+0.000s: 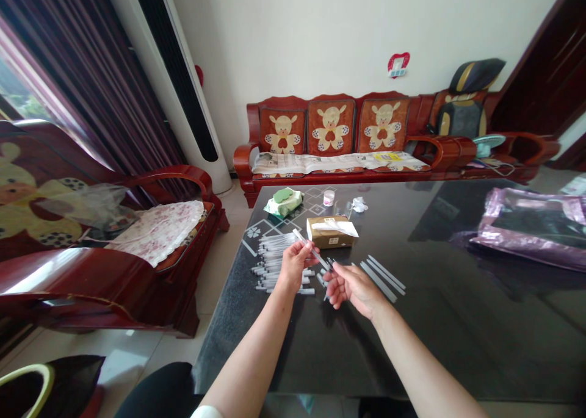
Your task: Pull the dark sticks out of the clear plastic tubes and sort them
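My left hand (296,265) pinches a slim whitish tube (321,259) that slants down to the right over the table. At the tube's lower, dark end is my right hand (352,287), its fingers curled and its thumb against that end. Left of and partly behind my left hand lies a pile of similar tubes (273,256), roughly side by side. Several more tubes (382,279) lie slanted beyond my right hand. Some small pieces under the hands are partly hidden and too small to name.
The dark glossy table (458,338) holds a brown tissue pack (332,240), a green wipes pack (284,205), a small white cup (328,198) and a crumpled tissue (359,205). A purple-edged plastic bag (526,247) lies at right. Wooden seats (183,302) stand left and behind.
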`<action>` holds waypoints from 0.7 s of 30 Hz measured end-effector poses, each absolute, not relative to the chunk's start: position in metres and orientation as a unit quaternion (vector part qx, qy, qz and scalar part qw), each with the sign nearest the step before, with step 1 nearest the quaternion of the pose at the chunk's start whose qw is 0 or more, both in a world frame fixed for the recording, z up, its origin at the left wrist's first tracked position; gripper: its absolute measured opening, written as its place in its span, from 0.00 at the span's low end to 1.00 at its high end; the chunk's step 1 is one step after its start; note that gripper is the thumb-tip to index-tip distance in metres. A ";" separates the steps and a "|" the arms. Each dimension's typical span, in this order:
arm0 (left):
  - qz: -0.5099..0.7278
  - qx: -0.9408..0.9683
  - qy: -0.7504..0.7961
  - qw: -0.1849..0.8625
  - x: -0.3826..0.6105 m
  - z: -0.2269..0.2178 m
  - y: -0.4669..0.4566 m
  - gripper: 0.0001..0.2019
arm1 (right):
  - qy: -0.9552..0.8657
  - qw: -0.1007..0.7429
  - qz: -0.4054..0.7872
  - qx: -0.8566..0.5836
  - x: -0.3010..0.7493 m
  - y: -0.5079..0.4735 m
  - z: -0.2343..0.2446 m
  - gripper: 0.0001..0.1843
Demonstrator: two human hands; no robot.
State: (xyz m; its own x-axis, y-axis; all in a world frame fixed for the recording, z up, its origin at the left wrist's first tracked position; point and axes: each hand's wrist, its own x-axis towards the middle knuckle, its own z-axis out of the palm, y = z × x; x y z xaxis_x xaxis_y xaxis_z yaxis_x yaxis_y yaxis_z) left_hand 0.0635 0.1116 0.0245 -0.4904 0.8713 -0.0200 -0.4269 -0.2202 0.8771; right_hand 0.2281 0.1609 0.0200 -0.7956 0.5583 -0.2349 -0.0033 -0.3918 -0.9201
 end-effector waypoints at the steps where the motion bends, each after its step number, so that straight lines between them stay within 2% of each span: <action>1: 0.741 0.249 0.444 0.438 0.063 0.024 0.112 0.19 | -0.523 0.179 0.791 -0.261 0.228 0.161 0.020 0.23; 4: 0.742 0.251 0.441 0.439 0.064 0.024 0.112 0.19 | -0.524 0.206 0.782 -0.267 0.228 0.161 0.021 0.18; 9: 0.742 0.246 0.442 0.441 0.065 0.022 0.112 0.18 | -0.528 0.184 0.785 -0.266 0.227 0.160 0.021 0.21; 16: 0.752 0.222 0.448 0.430 0.060 0.018 0.114 0.19 | -0.569 0.220 0.729 -0.313 0.233 0.167 0.023 0.15; 18: 0.756 0.223 0.447 0.424 0.057 0.016 0.114 0.18 | -0.600 0.246 0.674 -0.354 0.243 0.179 0.024 0.14; 21: 0.756 0.222 0.446 0.423 0.056 0.013 0.113 0.17 | -0.683 0.261 0.496 -0.468 0.258 0.200 0.022 0.13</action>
State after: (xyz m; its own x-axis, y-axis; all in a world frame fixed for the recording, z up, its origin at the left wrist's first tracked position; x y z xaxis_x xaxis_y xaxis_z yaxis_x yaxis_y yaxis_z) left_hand 0.0558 0.1133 0.0133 -0.5431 0.8386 -0.0422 -0.4422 -0.2429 0.8634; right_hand 0.2581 0.1996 0.0222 -0.4261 0.8983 -0.1071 0.3795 0.0700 -0.9225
